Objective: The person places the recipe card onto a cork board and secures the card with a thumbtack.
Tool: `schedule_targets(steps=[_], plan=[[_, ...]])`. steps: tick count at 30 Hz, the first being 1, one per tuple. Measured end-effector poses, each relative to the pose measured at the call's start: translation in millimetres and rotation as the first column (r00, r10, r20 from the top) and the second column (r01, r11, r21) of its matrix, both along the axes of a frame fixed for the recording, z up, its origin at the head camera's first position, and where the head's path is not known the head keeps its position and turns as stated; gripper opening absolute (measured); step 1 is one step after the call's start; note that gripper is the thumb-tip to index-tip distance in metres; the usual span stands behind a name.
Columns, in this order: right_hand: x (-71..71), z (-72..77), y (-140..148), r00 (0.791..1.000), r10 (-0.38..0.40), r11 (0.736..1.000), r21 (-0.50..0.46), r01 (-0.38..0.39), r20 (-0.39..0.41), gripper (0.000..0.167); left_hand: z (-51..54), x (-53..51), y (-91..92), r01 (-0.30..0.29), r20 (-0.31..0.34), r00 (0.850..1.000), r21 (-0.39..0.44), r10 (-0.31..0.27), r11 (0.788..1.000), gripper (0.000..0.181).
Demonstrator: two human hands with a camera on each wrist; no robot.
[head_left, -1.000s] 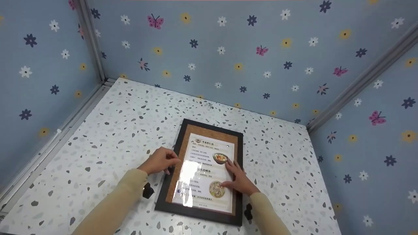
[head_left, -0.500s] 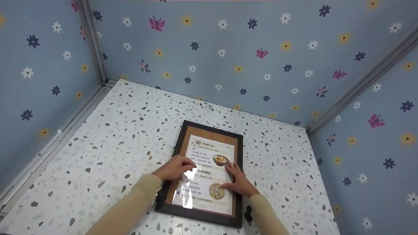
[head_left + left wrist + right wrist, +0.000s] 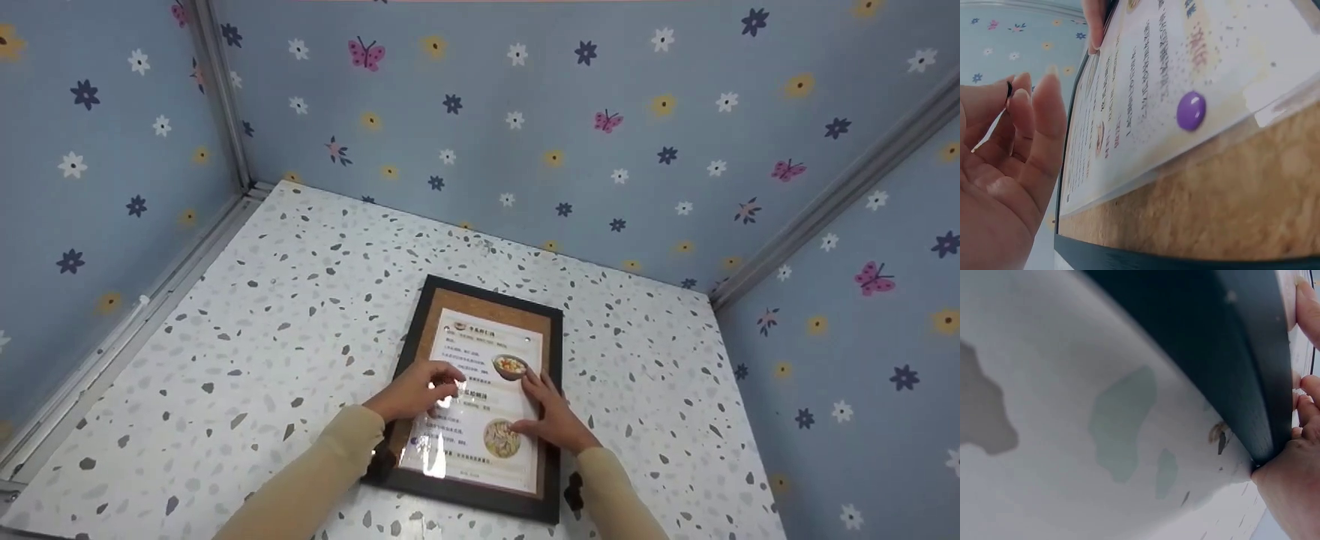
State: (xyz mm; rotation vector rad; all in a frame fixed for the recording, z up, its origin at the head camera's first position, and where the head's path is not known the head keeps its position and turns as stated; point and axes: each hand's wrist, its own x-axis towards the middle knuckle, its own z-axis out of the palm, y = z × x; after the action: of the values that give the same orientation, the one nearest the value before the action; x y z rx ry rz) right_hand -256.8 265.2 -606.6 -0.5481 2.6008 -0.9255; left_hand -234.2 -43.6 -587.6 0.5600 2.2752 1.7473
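A black-framed cork board (image 3: 424, 315) lies on the tabletop with a glossy printed recipe sheet (image 3: 517, 405) on it. The sheet bears text and food pictures. A purple domed thumbtack (image 3: 1191, 111) sits at the sheet's left side, and small pins show near its top corners. My left hand (image 3: 417, 388) hovers over the sheet's left half, apart from it; its thumb and fingers pinch a small dark thing (image 3: 1009, 89), mostly hidden. My right hand (image 3: 556, 416) rests on the sheet's right side with fingers extended, its palm side by the frame edge (image 3: 1272, 382).
The white speckled tabletop (image 3: 300, 300) surrounds the board. Blue flowered panels (image 3: 480, 90) stand at the back, left and right, with grey metal posts (image 3: 221, 97) at the corners.
My left hand has moved right from the board's left edge to above the sheet. The right hand stays on the sheet. The head view shifts slightly.
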Motion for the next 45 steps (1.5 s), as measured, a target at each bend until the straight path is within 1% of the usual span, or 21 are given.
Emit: schedule_targets(steps=[4, 9, 11, 13, 16, 18, 22, 24, 26, 27, 29, 31, 33, 34, 36, 38, 40, 41, 43, 45], plan=[[-2.9, 0.9, -1.1, 1.000, -0.018, 1.000, 0.014, 0.018, 0.002, 0.097, 1.1, 2.7, 5.7, 0.003, 0.025, 1.000, 0.046, -0.004, 0.999, 0.015], [-4.6, 0.4, -1.0, 1.000, -0.007, 1.000, 0.021, 0.008, -0.018, 0.096, 1.5, 6.9, 18.9, 0.021, 0.024, 0.999, 0.033, -0.022, 0.999, 0.019], [-4.0, -0.2, -0.8, 1.000, -0.003, 1.000, 0.020, 0.004, -0.018, 0.095, 0.6, 9.5, 25.9, 0.023, 0.037, 0.999, 0.033, -0.024, 0.999, 0.022], [-2.9, -0.7, -0.5, 1.000, -0.006, 1.000, 0.021, 0.006, -0.013, 0.095, -0.2, 12.6, 33.6, 0.031, 0.061, 0.998, 0.053, -0.034, 0.998, 0.023], [-0.8, -2.0, 0.1, 1.000, -0.014, 1.000, 0.020, 0.014, -0.010, 0.094, -2.1, 17.8, 46.3, 0.059, 0.099, 0.993, 0.110, -0.070, 0.992, 0.023], [-0.2, -2.5, 0.7, 1.000, -0.008, 1.000, 0.009, 0.008, -0.022, 0.093, -3.2, 21.1, 55.3, 0.083, 0.112, 0.989, 0.148, -0.100, 0.985, 0.023], [0.5, -4.8, 1.7, 0.999, 0.013, 1.000, -0.023, -0.014, -0.048, 0.090, -8.5, 27.8, 72.7, 0.130, 0.118, 0.980, 0.219, -0.158, 0.967, 0.025], [0.2, -5.4, 1.8, 0.999, 0.015, 0.999, -0.028, -0.017, -0.048, 0.088, -10.9, 31.4, 80.4, 0.137, 0.126, 0.977, 0.232, -0.170, 0.963, 0.025], [-0.3, -5.1, 1.1, 1.000, -0.006, 1.000, -0.019, 0.006, -0.022, 0.087, -12.4, 34.6, 86.8, 0.139, 0.133, 0.976, 0.216, -0.170, 0.967, 0.024], [-0.5, -4.6, 0.7, 1.000, -0.016, 1.000, -0.013, 0.016, -0.011, 0.086, -12.7, 35.6, 89.4, 0.143, 0.132, 0.976, 0.194, -0.171, 0.970, 0.024], [-1.3, -3.2, -0.2, 1.000, -0.027, 1.000, 0.003, 0.027, -0.004, 0.086, -13.3, 36.0, 93.0, 0.142, 0.122, 0.980, 0.118, -0.156, 0.983, 0.021], [-2.2, -2.0, -0.8, 1.000, -0.027, 1.000, 0.011, 0.027, -0.015, 0.087, -14.4, 33.5, 94.4, 0.144, 0.078, 0.986, 0.033, -0.146, 0.989, 0.017], [-1.2, -2.7, -0.4, 0.999, -0.015, 1.000, 0.013, 0.015, -0.030, 0.087, -15.8, 32.0, 94.1, 0.157, 0.013, 0.988, -0.065, -0.157, 0.985, 0.012], [-1.0, -2.9, -0.2, 0.999, -0.007, 1.000, 0.010, 0.008, -0.038, 0.088, -15.9, 31.3, 93.1, 0.171, -0.024, 0.984, -0.120, -0.175, 0.978, 0.009], [-1.0, -3.7, 0.4, 0.998, 0.009, 1.000, 0.005, -0.009, -0.057, 0.088, -13.9, 31.0, 89.4, 0.214, -0.078, 0.969, -0.218, -0.235, 0.952, 0.007], [-1.1, -4.1, 0.9, 0.997, 0.019, 1.000, -0.001, -0.019, -0.070, 0.089, -11.2, 31.5, 84.9, 0.266, -0.104, 0.945, -0.311, -0.311, 0.912, 0.008], [-1.4, -4.5, 1.2, 0.997, 0.021, 1.000, -0.009, -0.022, -0.076, 0.089, -7.4, 33.7, 79.9, 0.304, -0.101, 0.924, -0.390, -0.368, 0.869, 0.009], [-1.4, -4.8, 1.3, 0.997, 0.019, 1.000, -0.006, -0.020, -0.077, 0.089, -5.2, 35.3, 77.3, 0.315, -0.090, 0.919, -0.419, -0.384, 0.852, 0.009], [-1.2, -5.2, 1.2, 0.998, 0.004, 1.000, -0.002, -0.004, -0.063, 0.090, -0.8, 40.0, 72.5, 0.330, -0.062, 0.913, -0.469, -0.403, 0.819, 0.007], [0.4, -6.1, 0.9, 0.999, -0.008, 1.000, -0.001, 0.008, -0.044, 0.090, 4.6, 48.9, 67.5, 0.346, -0.026, 0.909, -0.514, -0.417, 0.785, 0.006]])
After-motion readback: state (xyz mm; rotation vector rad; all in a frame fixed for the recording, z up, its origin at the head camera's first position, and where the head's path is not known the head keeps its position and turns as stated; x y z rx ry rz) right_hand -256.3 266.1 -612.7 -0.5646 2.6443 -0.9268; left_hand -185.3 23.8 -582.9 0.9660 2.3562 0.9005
